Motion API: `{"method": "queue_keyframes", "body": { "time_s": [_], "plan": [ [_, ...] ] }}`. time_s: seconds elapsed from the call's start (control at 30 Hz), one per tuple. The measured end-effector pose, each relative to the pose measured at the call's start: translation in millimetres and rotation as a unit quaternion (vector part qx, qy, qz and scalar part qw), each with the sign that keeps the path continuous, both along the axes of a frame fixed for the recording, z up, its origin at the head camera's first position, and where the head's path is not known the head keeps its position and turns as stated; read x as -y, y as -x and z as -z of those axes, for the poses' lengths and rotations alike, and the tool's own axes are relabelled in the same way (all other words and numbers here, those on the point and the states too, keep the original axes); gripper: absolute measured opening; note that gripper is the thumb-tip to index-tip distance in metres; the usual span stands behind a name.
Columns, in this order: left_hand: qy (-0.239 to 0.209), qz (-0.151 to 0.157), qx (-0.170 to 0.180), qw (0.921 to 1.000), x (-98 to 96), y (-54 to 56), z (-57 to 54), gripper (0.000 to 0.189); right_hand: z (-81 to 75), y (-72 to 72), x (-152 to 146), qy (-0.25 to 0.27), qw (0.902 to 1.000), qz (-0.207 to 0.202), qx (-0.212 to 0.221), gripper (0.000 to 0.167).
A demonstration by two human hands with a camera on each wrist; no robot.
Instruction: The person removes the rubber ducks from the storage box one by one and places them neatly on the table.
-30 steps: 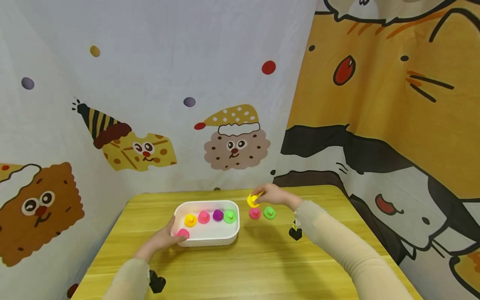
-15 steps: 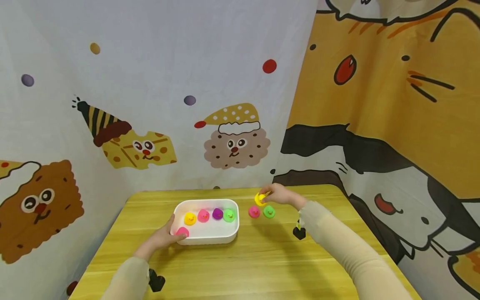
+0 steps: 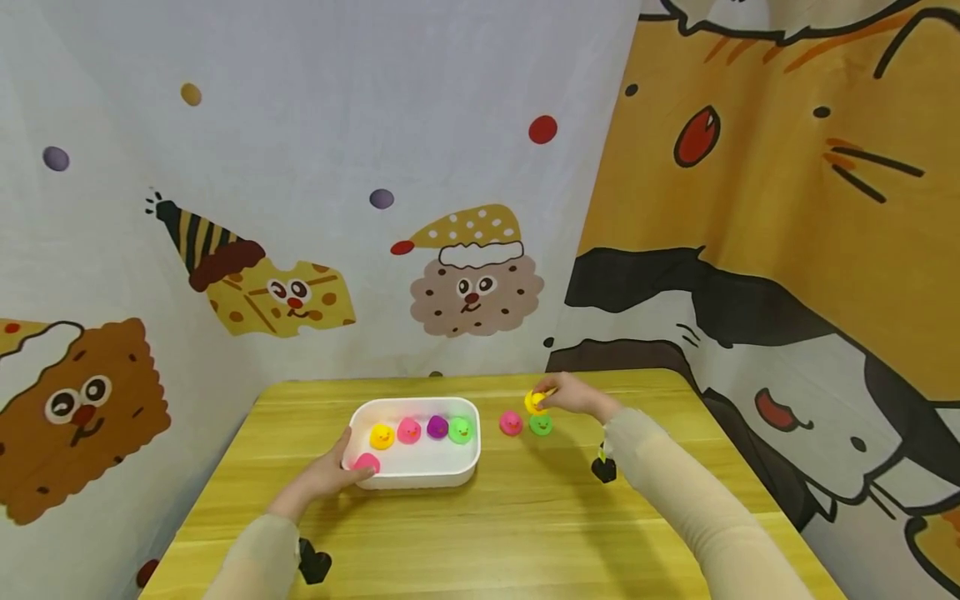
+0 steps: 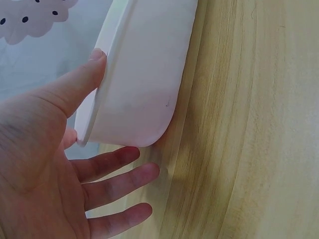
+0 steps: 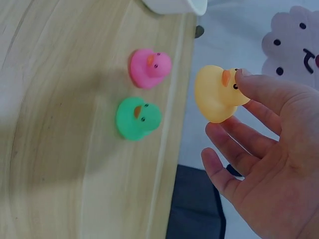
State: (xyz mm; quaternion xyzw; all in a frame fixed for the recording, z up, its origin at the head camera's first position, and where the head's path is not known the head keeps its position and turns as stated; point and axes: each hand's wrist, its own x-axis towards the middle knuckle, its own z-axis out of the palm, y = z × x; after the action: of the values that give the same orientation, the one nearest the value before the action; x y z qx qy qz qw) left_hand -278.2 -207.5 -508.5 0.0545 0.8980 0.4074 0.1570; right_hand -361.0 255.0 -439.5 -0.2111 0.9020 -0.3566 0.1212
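Note:
My right hand (image 3: 573,394) pinches a yellow rubber duck (image 5: 214,94) by its head between thumb and fingers, raised over the table. Just in front of it, a green rubber duck (image 3: 541,425) sits on the wood, with a pink rubber duck (image 3: 512,423) to its left. My left hand (image 3: 330,473) grips the near left corner of a white plastic tub (image 3: 442,481), thumb over the rim. Inside the tub are a yellow duck (image 3: 382,437), a purple duck (image 3: 438,427), a green duck (image 3: 461,431) and two pink ones, the nearer partly behind my left thumb.
The wooden table (image 3: 480,550) ends at the back against a hanging cloth (image 3: 450,125) printed with cartoon figures. Another printed cloth (image 3: 780,208) hangs along the right side. A black piece (image 3: 314,564) shows at each wrist.
My right hand has carried the yellow duck to the right, from behind the pink duck to behind the green one, and slightly lower. The left hand stays on the tub.

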Motion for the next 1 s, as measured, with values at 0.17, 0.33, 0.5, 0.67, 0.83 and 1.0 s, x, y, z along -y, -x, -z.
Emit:
{"method": "queue_keyframes", "body": {
  "time_s": [0.17,0.33,0.5,0.67,0.83,1.0],
  "plan": [
    [-0.004,0.0,0.0,1.0,-0.7,-1.2,-3.1,0.106,8.1,2.4,-11.1,0.015,0.9998,0.011,0.003,0.024],
    [-0.002,-0.001,-0.002,1.0,-0.8,-1.6,-2.2,0.105,13.1,4.6,-21.0,0.002,0.9995,0.03,0.0,0.027],
    [0.003,-0.001,-0.004,1.0,-2.6,-3.2,-4.1,0.107,16.7,5.0,-28.8,-0.005,0.9989,0.045,0.007,0.031],
    [-0.001,-0.004,-0.006,1.0,-2.3,-2.9,-3.2,0.106,24.3,3.8,-35.5,-0.011,0.9988,0.048,0.002,0.032],
    [-0.009,-0.001,-0.005,0.9999,-2.9,-2.1,-3.6,0.109,36.1,3.6,-43.5,-0.011,0.9982,0.058,-0.003,0.032],
    [-0.013,-0.005,0.001,0.9999,-2.7,-2.9,-3.2,0.11,45.0,4.7,-49.0,-0.009,0.998,0.061,-0.011,0.032]
  ]
}}
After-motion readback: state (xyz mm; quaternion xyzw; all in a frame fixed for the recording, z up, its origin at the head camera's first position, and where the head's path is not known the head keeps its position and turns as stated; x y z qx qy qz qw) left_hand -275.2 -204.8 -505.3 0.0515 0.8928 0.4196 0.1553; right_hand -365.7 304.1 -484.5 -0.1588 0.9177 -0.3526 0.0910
